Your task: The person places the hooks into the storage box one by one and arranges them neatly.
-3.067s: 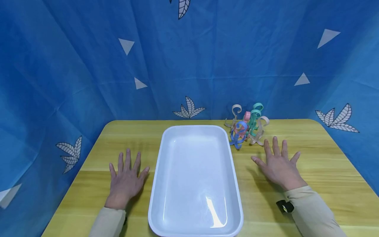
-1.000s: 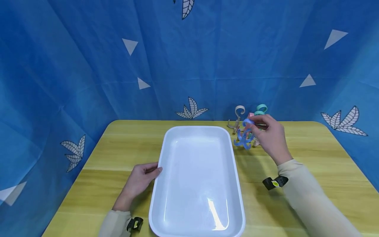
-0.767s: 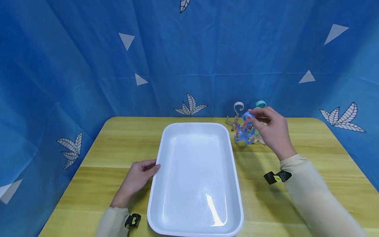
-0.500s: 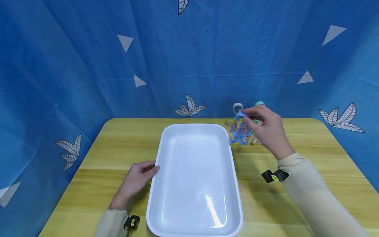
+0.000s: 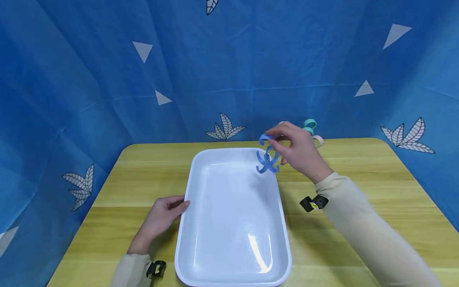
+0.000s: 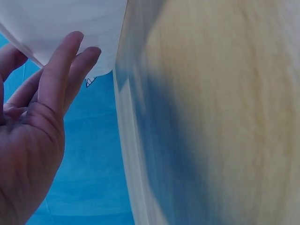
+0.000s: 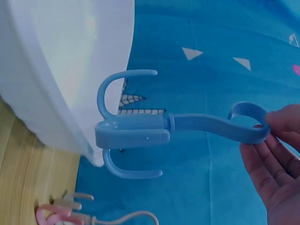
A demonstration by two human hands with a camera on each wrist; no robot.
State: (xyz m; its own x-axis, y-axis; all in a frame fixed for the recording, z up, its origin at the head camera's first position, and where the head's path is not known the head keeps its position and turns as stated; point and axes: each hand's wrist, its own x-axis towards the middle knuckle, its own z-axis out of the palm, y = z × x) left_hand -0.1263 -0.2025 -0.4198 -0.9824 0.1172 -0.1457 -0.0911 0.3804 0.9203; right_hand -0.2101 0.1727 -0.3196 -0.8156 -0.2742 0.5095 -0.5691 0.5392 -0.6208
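Observation:
A blue plastic swivel hook [image 5: 267, 161], with several curved prongs at its base, hangs over the far right corner of the white tray [image 5: 229, 211]. My right hand [image 5: 303, 149] pinches its curled top between thumb and fingers. In the right wrist view the whole blue hook [image 7: 136, 131] shows, apart from the tray wall [image 7: 61, 108] behind it. At the tray's left side my left hand [image 5: 159, 217] grips the rim, thumb over the edge. The left wrist view shows its fingers [image 6: 58, 70] against the tray's outer wall.
Behind my right hand stand more hooks, partly hidden: a green hook [image 5: 309, 125] and a beige hook [image 5: 317, 140]. A pink hook [image 7: 49, 213] shows low in the right wrist view. The wooden table [image 5: 358, 167] ends at a blue patterned cloth [image 5: 305, 59].
Both hands lay flat on the table at first. My left hand has since gripped the tray rim. My right hand has picked up the blue hook and carried it left over the tray.

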